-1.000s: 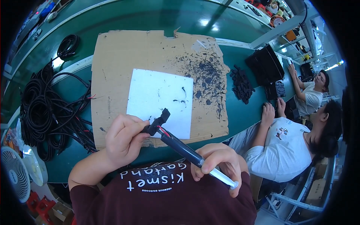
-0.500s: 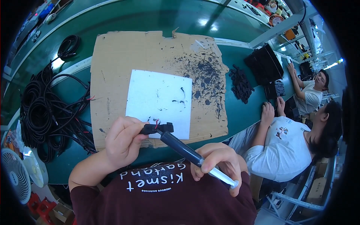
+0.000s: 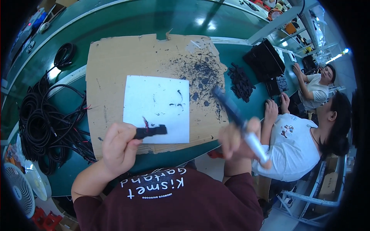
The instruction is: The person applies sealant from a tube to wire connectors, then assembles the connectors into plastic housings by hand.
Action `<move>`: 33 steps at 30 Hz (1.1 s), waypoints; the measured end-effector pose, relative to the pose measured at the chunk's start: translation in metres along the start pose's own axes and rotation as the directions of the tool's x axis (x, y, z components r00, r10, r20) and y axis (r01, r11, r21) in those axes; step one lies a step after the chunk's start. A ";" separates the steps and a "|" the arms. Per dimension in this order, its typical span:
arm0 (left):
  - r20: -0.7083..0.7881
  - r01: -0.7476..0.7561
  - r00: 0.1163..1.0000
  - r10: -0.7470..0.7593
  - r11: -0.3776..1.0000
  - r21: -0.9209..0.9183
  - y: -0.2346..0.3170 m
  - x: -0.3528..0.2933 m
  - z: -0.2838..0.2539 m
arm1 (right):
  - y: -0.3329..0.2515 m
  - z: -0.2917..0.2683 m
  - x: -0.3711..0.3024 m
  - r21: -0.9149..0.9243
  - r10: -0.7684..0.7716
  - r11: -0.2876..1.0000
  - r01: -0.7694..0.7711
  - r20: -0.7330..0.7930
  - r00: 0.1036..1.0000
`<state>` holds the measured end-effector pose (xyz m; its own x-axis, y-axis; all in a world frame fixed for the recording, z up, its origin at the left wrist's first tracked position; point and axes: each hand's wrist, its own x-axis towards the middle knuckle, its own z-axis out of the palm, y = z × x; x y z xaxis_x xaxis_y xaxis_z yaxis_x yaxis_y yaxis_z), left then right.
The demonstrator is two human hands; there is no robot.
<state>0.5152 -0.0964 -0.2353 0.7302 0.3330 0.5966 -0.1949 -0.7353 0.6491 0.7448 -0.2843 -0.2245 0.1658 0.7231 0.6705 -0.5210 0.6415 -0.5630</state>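
Observation:
My left hand (image 3: pixel 120 148) pinches a small black plastic housing (image 3: pixel 154 131) by its left end, and thin reddish wires stick up from it. It is held over the near edge of a white sheet (image 3: pixel 138 100) marked with black smears. My right hand (image 3: pixel 238 144), smeared by motion, grips a syringe (image 3: pixel 231 109) filled with something dark. The syringe's nozzle end points up and away, over the cardboard's right edge, apart from the housing. Its pale plunger (image 3: pixel 255 148) extends back past my fingers.
Beneath the sheet lies cardboard (image 3: pixel 106 77) with black stains on its right. Coiled black cables (image 3: pixel 38 115) fill the left side. A pile of black pieces (image 3: pixel 241 82) and a black bin (image 3: pixel 264 59) stand right. A co-worker (image 3: pixel 289 150) sits close by; a fan (image 3: pixel 17 188) is lower left.
The syringe has moved away from the housing, swinging up and to the right in my right hand. My left hand and the housing have shifted slightly left.

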 end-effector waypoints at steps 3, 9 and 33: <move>-0.019 0.198 0.979 -0.201 0.973 -0.118 -0.002 -0.004 0.000 | -0.020 -0.021 -0.005 -0.513 0.260 0.790 -0.336 -0.216 0.941; -0.055 0.324 0.935 -0.351 0.907 -0.270 0.000 0.000 0.001 | -0.010 -0.025 0.000 -0.961 0.656 -0.033 -0.276 -0.229 0.719; -0.029 0.468 0.833 -0.553 0.730 -0.499 -0.006 0.008 -0.003 | -0.031 -0.021 0.001 -0.888 0.791 -0.390 0.243 -0.188 0.582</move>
<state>0.5200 -0.0879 -0.2329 0.6970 0.7009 0.1512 -0.1275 -0.0863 0.9881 0.7783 -0.2980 -0.2168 -0.1580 0.9765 -0.1464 0.9872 0.1527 -0.0467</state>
